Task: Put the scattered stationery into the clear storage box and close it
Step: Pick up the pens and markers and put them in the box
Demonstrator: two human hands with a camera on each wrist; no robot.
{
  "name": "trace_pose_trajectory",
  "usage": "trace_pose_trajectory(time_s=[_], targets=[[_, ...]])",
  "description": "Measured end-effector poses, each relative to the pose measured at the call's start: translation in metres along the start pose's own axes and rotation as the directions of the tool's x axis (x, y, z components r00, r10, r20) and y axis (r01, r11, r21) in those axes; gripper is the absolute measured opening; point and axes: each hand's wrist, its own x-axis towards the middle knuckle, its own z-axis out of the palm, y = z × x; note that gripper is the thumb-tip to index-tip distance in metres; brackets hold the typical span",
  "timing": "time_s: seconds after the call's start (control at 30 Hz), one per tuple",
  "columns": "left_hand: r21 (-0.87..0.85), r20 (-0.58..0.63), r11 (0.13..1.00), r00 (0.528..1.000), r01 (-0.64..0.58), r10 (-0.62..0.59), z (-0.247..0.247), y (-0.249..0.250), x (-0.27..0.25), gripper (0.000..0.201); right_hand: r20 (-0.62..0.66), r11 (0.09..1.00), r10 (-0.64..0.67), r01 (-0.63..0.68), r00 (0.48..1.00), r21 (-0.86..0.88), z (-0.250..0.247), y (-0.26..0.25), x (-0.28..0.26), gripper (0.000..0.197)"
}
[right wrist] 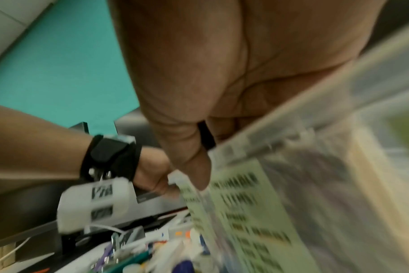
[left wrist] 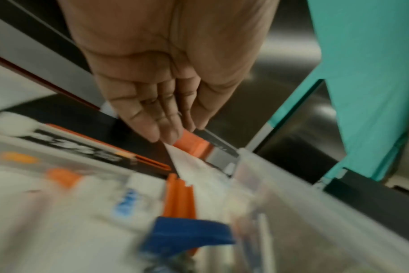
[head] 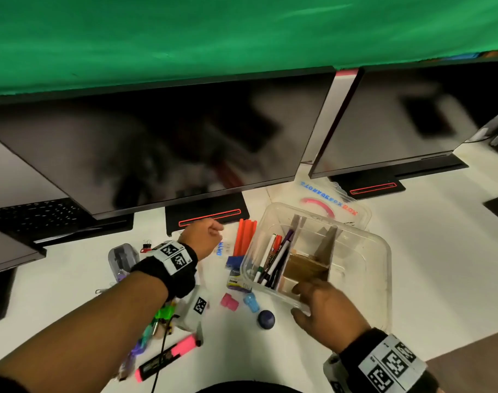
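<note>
Stationery lies scattered across the white desk (head: 412,236), left of the clear storage box (head: 381,268). Box is open, sits near the desk's front right; its lid (head: 341,199) lies behind it, under the monitors. Left compartment of the box holds several pens (head: 273,259) leaning on end; cardboard dividers (head: 327,242) split the rest. Right hand (head: 324,310) grips the box's near rim, thumb curled over the edge, fingers reaching inside. Left hand (head: 203,236) is out in front of the monitor stand (head: 205,214), just left of the orange sticks (head: 245,236); in the left wrist view its fingers (left wrist: 149,118) lie straight and together, tips pointing down, holding nothing I can see. On the desk: pink highlighter (head: 168,357), pink cap (head: 229,302), blue cap (head: 251,302), dark blue round piece (head: 266,319), stapler (head: 122,260), small binder clip (head: 146,246). Wrist views are motion-blurred.
</note>
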Motion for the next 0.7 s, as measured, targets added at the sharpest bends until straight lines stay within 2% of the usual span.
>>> trace_pose_trajectory(time_s=[0.13, 0.2, 0.33, 0.43, 0.53, 0.7], targets=[[0.316, 0.11, 0.945, 0.986, 0.086, -0.127, -0.013, -0.056, -0.011, 0.027, -0.164, 0.998, 0.039, -0.047, 0.986, -0.044, -0.028, -0.029, 0.006, 0.032], [0.377, 0.147, 0.922, 0.977, 0.091, -0.157, -0.017, -0.077, -0.019, 0.03, -0.178, 1.0, -0.009, 0.013, 0.984, 0.02, -0.035, -0.05, 0.014, 0.027], [0.422, 0.165, 0.905, 0.977, 0.053, -0.133, -0.027, -0.099, -0.028, 0.032, -0.022, 0.971, -0.193, 0.194, 0.981, 0.138, -0.013, -0.093, 0.033, 0.03], [0.42, 0.144, 0.907, 0.989, -0.02, -0.045, -0.038, -0.109, -0.035, 0.031, 0.097, 0.961, -0.231, 0.211, 0.968, 0.177, 0.025, -0.119, 0.051, 0.03], [0.399, 0.108, 0.916, 0.994, -0.035, -0.009, -0.053, -0.122, -0.043, 0.026, 0.202, 0.977, -0.188, 0.162, 0.961, 0.138, 0.061, -0.14, 0.076, 0.033], [0.391, 0.097, 0.921, 0.994, 0.001, -0.042, -0.072, -0.146, -0.054, 0.022, 0.22, 0.996, 0.022, -0.039, 0.975, 0.075, 0.095, -0.159, 0.115, 0.042]])
